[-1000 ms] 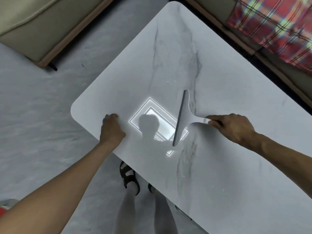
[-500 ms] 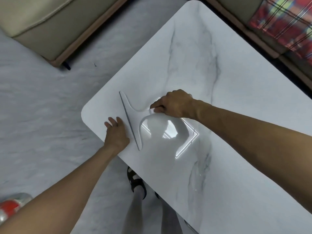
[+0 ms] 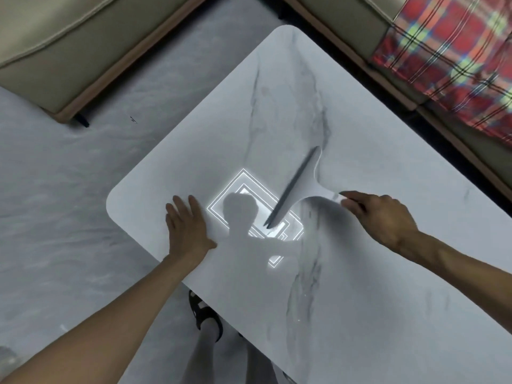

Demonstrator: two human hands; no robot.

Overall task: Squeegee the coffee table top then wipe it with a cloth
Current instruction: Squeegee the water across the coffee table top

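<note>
A pale grey floor (image 3: 55,203) with a cloudy, stone-like mottle fills the left side. Over it slants the desk (image 3: 360,300), a low coffee table. Its smooth, glossy white slab has thin grey marble veins and rounded corners. A beige upholstered sofa (image 3: 83,37) on a wood-toned base sits past the far left corner. Along the right edge lies a red plaid blanket (image 3: 448,51), soft and crossed with yellow-green and dark lines.

The left grip (image 3: 185,228), a bare hand, lies flat on the desk near its left corner. The fingers are straight and close together, the palm is down, and it holds nothing. The right grip (image 3: 379,217) is closed round the narrow handle end of the squeegee (image 3: 300,184), its fingers curled over it.

The squeegee sits on the left-middle of the top, between the two hands. It is a flat white T that flares from a slim stem into a long straight head edged with a dark grey blade. The blade runs diagonally, and its near tip is over a bright reflection (image 3: 249,195) of nested squares. Blur streaks the blade, so I cannot tell whether its whole length touches the surface.

Below the near edge a foot in a black strapped sandal (image 3: 202,314) stands on the floor.
</note>
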